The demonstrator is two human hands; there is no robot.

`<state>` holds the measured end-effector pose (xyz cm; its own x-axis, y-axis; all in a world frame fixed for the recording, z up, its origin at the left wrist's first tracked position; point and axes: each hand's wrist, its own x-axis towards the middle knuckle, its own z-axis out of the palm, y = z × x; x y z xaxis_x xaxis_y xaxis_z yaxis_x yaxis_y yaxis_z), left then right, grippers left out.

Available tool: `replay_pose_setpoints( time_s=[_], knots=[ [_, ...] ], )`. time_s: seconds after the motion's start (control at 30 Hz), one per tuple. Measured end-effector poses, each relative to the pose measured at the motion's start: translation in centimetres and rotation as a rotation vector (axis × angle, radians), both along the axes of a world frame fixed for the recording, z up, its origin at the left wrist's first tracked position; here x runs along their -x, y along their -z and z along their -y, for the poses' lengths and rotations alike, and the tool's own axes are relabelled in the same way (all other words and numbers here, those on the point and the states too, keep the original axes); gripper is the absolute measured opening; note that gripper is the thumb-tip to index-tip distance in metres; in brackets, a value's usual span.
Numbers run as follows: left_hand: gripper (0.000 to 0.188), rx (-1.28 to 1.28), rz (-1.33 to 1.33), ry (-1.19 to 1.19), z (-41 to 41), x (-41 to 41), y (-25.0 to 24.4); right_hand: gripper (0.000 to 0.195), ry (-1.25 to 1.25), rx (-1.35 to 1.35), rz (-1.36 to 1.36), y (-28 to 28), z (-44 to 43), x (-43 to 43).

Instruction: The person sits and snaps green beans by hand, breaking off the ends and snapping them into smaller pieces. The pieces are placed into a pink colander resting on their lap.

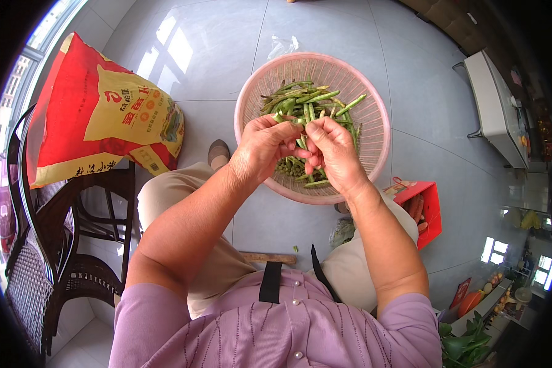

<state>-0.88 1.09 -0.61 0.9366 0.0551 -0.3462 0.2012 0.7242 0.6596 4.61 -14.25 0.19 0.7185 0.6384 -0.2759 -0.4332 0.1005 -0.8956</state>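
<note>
Over a round pink plastic basket, both hands meet at the fingertips. My left hand pinches green bean pods, and pale cut ends stick out by its thumb and forefinger. My right hand has thumb and forefinger closed on a green bean right beside the left fingertips. How much of it each hand grips is partly hidden by the fingers. Long green bean pods, some browned, lie heaped in the basket beyond the hands. Short green pieces or loose beans lie in its near part.
A red and yellow printed sack rests on a dark woven chair at left. A red box with reddish-brown contents stands at right, near a plastic bag of greens. Clear plastic lies beyond the basket on the tiled floor.
</note>
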Motion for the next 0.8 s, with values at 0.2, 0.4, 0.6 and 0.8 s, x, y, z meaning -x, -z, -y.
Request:
replay_pose_setpoints(
  time_s=[0.2,0.4,0.6,0.8],
  knots=[
    [0.011,-0.061,0.019,0.024,-0.2,0.2,0.1,0.018,-0.053,0.149,0.272,0.0,0.0,0.2],
    [0.001,0.027,-0.01,0.008,-0.1,0.3,-0.1,0.017,-0.065,0.143,0.227,0.0,-0.2,0.6],
    [0.007,0.0,-0.019,0.006,0.2,0.5,-0.9,0.019,-0.029,0.095,0.048,-0.3,-0.3,1.0],
    [0.004,-0.029,-0.047,0.009,0.4,0.5,-1.1,0.021,-0.05,0.069,-0.179,-0.3,0.0,0.6]
  ],
)
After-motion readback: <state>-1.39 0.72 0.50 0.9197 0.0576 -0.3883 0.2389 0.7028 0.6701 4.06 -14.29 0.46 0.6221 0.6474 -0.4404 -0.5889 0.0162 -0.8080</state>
